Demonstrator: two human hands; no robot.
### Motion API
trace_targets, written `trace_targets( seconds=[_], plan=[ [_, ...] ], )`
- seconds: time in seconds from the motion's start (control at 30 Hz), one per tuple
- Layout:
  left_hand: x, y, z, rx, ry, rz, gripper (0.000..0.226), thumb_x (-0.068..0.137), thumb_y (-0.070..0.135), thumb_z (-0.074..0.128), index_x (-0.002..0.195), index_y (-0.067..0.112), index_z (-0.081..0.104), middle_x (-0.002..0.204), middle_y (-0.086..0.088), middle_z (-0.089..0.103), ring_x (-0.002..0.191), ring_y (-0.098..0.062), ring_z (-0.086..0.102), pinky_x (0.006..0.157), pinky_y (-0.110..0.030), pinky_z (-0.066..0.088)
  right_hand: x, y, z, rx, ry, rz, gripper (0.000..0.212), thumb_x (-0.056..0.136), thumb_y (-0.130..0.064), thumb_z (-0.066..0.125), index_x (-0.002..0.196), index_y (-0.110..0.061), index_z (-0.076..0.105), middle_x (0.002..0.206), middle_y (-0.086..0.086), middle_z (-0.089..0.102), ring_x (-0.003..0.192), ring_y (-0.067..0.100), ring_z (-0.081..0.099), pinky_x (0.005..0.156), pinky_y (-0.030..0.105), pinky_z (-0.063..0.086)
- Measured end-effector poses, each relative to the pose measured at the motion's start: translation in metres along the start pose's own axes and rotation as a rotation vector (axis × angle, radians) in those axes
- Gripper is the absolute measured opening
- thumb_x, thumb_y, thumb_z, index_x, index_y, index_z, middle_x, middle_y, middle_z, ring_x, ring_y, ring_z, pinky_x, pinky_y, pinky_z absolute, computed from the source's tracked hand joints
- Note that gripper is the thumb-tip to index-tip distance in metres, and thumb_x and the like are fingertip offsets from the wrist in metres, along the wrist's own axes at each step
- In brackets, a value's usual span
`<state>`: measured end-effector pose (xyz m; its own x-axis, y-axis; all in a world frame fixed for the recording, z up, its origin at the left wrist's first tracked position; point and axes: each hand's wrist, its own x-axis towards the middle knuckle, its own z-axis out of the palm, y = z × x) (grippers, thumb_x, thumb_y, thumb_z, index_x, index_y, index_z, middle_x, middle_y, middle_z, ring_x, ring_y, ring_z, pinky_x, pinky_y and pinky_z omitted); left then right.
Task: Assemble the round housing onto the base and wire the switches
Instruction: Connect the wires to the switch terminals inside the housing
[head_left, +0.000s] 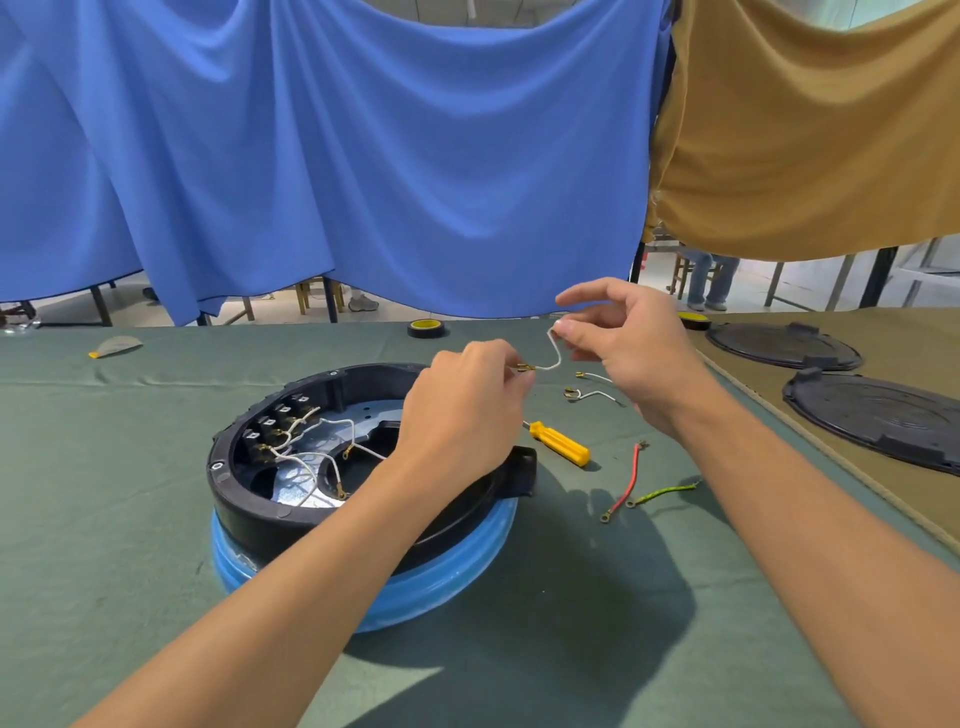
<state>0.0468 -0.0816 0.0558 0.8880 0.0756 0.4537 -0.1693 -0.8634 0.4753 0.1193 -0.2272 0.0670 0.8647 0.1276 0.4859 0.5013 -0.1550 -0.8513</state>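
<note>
housing (244, 512) on base (441, 577) | screwdriver (563, 444) right of housing | tape roll (427, 328) behind | lids (878, 415) far right

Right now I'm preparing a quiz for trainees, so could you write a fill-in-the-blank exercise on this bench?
The wire pinched by the left hand and the right hand is ____ in colour.
The black housing sits on a base coloured ____.
The screwdriver has a ____ handle.
The loose lead beside the green-yellow lead is ____.
Missing: white, blue, yellow, red.
</note>
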Motion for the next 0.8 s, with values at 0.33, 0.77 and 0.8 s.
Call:
trace_targets(
  seconds=[0.33,0.77,0.8],
  plan=[
    [0.003,-0.003,-0.003,-0.281,0.090,-0.077,0.012,0.090,0.021,0.068,0.102,0.022,0.073,0.077,0.017,0.065,0.084,-0.007,0.065,0.082,-0.028,0.052,-0.004,-0.009,0.010,0.052,0.032,-0.022,0.015,0.087,0.001,0.066,0.091,-0.014,0.067,0.076,0.005,0.071,0.066,0.008,0.066,0.069,0.024,0.058],
    [0.020,-0.025,-0.044,-0.422,-0.024,-0.088,0.013,0.088,0.013,0.067,0.086,0.019,0.079,0.084,-0.005,0.077,0.092,-0.024,0.069,0.085,-0.033,0.057,-0.025,-0.030,0.035,-0.671,-0.078,-0.461,0.021,0.088,-0.016,0.067,0.109,-0.016,0.068,0.121,-0.003,0.060,0.120,0.017,0.044,0.100,0.021,0.028],
    [0.021,-0.029,-0.049,-0.419,-0.039,-0.084,0.013,0.088,0.014,0.068,0.086,0.019,0.080,0.086,-0.009,0.076,0.094,-0.029,0.068,0.089,-0.041,0.056,-0.026,-0.032,0.040,-0.713,-0.108,-0.485,0.023,0.088,-0.016,0.067,0.110,-0.015,0.068,0.121,-0.003,0.061,0.120,0.017,0.044,0.101,0.026,0.029]
  ],
)
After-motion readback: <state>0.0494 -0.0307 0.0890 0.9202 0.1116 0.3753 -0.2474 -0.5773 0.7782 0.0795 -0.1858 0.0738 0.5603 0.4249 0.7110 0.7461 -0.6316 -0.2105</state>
